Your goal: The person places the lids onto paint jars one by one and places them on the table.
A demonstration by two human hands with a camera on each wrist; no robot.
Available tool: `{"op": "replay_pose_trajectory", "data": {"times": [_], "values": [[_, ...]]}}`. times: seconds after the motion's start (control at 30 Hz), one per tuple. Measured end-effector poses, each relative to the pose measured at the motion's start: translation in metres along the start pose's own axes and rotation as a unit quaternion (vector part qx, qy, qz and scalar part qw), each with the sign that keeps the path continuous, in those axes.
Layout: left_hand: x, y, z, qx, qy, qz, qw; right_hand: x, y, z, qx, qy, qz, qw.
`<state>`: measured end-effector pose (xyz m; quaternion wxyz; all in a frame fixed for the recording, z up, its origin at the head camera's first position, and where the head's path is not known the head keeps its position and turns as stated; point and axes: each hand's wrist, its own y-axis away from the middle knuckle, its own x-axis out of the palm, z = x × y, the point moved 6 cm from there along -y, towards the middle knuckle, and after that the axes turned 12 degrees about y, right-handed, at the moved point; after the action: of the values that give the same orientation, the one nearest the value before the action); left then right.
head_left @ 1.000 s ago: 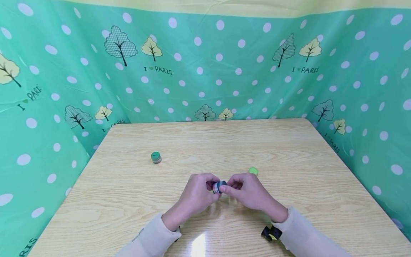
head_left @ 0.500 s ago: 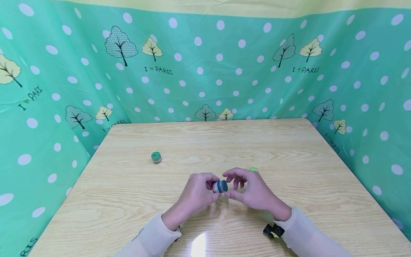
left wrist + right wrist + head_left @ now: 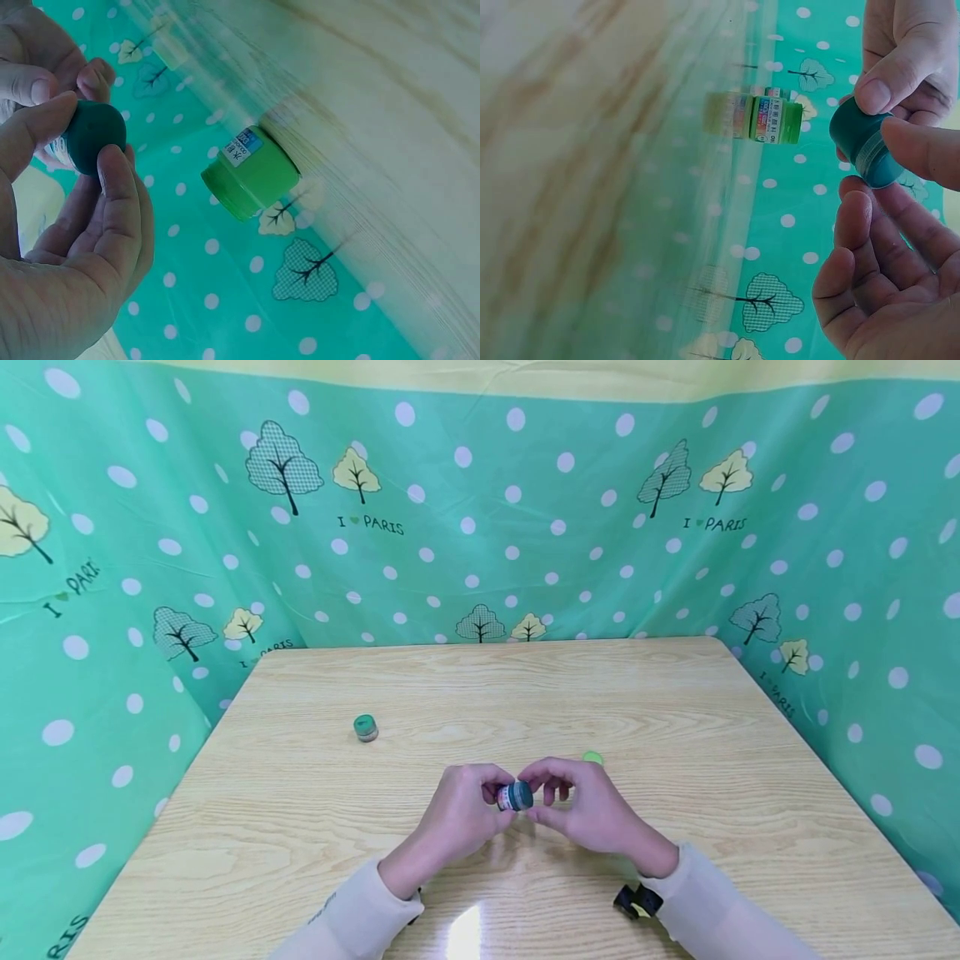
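My left hand (image 3: pixel 461 806) grips a small dark teal paint jar (image 3: pixel 516 796) above the table, lying sideways. In the left wrist view its fingers wrap the dark jar (image 3: pixel 97 139). To the jar's right is my right hand (image 3: pixel 581 802), its thumb and index finger loosely spread either side of the jar's end. In the right wrist view a ridged band shows on the jar (image 3: pixel 862 142), and the right fingertips (image 3: pixel 853 186) lie close to its end. Whether they press on it is hard to tell. Behind the right hand stands a light green jar (image 3: pixel 251 172), mostly hidden in the head view.
A green-lidded jar (image 3: pixel 365 727) stands on the left part of the wooden table (image 3: pixel 480 693). A green cloth (image 3: pixel 480 485) with dots and trees hangs around the back and sides. Black wrist devices (image 3: pixel 637 901) show beneath the sleeves.
My right hand has let its fingers off the jar's end and spread them, then brought the index finger a little closer again. My left hand and its jar have barely moved.
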<state>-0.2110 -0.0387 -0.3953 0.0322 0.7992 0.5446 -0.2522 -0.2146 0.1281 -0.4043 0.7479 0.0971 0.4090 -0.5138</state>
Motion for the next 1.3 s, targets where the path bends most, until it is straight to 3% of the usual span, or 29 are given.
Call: {"op": "replay_pose_trajectory", "data": {"times": [0.3, 1.0, 1.3], "values": [[0.0002, 0.0003, 0.0009, -0.010, 0.000, 0.001, 1.0000, 0.0012, -0.0006, -0.0017, -0.002, 0.006, -0.001, 1.0000], [0.0026, -0.0013, 0.0008, 0.002, 0.017, 0.001, 0.9999, 0.0032, -0.0005, -0.0074, 0.057, 0.014, 0.006, 0.9983], [0.0026, -0.0012, 0.0011, 0.005, 0.011, -0.004, 0.9999, 0.0036, -0.0004, -0.0068, 0.063, 0.025, 0.004, 0.9977]]}}
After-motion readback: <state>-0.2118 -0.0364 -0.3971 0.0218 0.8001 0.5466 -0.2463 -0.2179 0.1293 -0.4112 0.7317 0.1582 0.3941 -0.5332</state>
